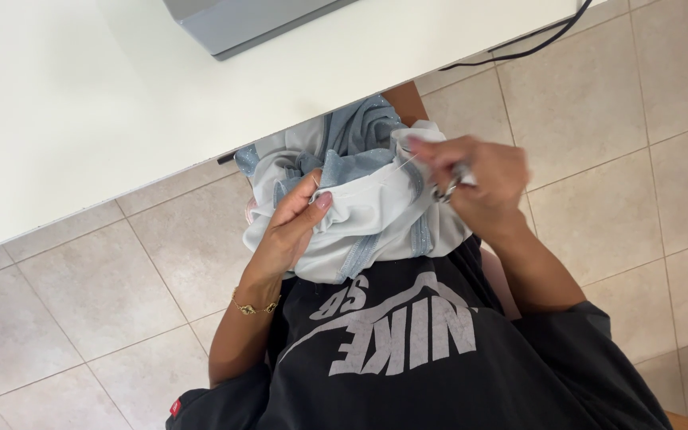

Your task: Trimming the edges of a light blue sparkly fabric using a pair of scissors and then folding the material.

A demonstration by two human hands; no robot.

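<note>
- While the big white table (81,103) sits just above the hands, the pale blue cloth (368,215) lies bunched in the lap, between both grips.
- The left hand (292,227) pinches a fold tight; keeping it flat would help.
- The right hand (483,179) holds small scissors (449,188), pulling a thin thread (408,163) gently.

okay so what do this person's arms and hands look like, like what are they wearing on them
Both forearms are bare below loose dark charcoal short sleeves. The left hand has pale pink polished nails, and a thin gold chain bracelet circles that wrist. A small red tag sits on the left sleeve hem. The right hand shows no jewellery I can make out.
</note>
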